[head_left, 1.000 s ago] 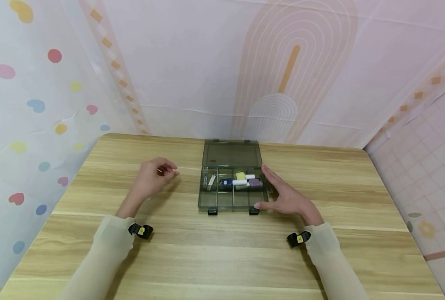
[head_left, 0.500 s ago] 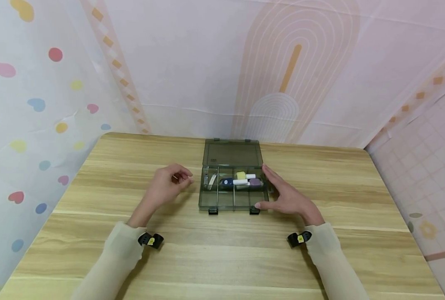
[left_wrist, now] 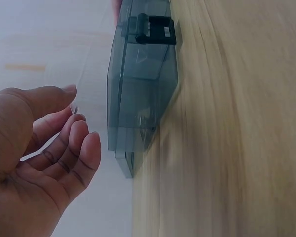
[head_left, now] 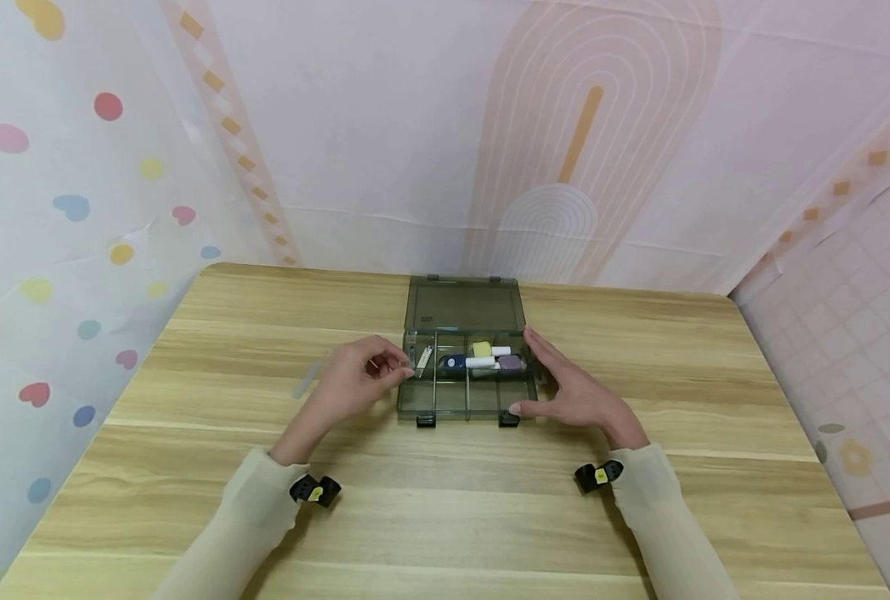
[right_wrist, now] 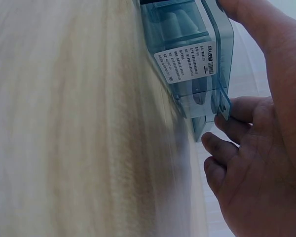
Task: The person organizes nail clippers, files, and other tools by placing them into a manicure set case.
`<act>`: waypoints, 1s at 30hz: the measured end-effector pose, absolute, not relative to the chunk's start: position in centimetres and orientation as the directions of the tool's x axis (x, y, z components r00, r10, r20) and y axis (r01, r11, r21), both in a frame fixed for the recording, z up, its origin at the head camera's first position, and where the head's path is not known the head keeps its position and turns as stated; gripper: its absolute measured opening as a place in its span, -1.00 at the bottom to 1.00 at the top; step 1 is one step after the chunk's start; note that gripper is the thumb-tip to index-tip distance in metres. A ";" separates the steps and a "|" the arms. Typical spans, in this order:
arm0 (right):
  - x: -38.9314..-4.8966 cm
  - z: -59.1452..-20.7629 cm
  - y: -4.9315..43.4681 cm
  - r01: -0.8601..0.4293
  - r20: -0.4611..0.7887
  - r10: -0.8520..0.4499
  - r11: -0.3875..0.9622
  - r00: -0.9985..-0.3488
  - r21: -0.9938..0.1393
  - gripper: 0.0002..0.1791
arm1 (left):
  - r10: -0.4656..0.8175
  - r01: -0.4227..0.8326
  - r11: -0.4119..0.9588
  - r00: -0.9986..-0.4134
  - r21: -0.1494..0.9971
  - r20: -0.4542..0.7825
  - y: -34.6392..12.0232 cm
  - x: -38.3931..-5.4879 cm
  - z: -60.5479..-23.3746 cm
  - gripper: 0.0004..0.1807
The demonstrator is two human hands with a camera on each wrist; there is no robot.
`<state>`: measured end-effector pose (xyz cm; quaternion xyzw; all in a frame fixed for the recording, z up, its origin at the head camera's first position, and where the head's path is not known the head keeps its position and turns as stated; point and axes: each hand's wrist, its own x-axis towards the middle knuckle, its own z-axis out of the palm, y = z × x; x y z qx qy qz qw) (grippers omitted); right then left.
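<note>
A grey-green transparent compartment box (head_left: 451, 404) stands on the table with its lid (head_left: 463, 304) raised at the back. My left hand (head_left: 366, 379) is at the box's left edge, pinching a small thin thing (left_wrist: 75, 109) between thumb and finger; its kind is too small to tell. My right hand (head_left: 572, 392) holds the box's right side, thumb at the front corner and fingers towards the back. Inside lie nail clippers (head_left: 425, 358) on the left and nail polish bottles to the right: dark blue (head_left: 454, 362), yellow (head_left: 482, 350) and purple (head_left: 509, 363).
A translucent strip (head_left: 307, 379) lies on the wooden table (head_left: 445, 517) left of the box, partly behind my left hand. Two black latches, one of them the left latch (head_left: 426, 422), project from the box's front. A patterned cloth (head_left: 370, 150) hangs behind the table.
My left hand has moved right across the table to the box's left edge, and the translucent strip behind it now shows more. The right hand and the box have stayed in place.
</note>
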<state>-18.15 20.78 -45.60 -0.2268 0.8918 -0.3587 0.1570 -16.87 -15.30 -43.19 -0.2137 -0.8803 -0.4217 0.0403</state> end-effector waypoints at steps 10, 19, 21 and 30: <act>-18.1 -45.7 20.8 -0.292 -0.116 -0.519 0.637 -0.847 -0.713 0.31 | 0.360 0.390 0.540 -0.908 0.746 0.214 -15.1 -16.7 -43.1 -0.89; -18.2 -45.6 20.7 -0.286 -0.118 -0.515 0.636 -0.849 -0.717 0.32 | 0.324 0.395 0.579 -0.914 0.713 0.243 -16.0 -17.2 -43.3 -0.75; -18.2 -45.6 20.7 -0.283 -0.120 -0.513 0.637 -0.850 -0.717 0.32 | 0.309 0.388 0.593 -0.919 0.705 0.246 -16.3 -17.4 -43.3 -0.71; -18.3 -45.5 20.7 -0.271 -0.131 -0.505 0.644 -0.853 -0.716 0.33 | 0.242 0.365 0.624 -0.931 0.691 0.273 -18.2 -18.1 -43.7 -0.59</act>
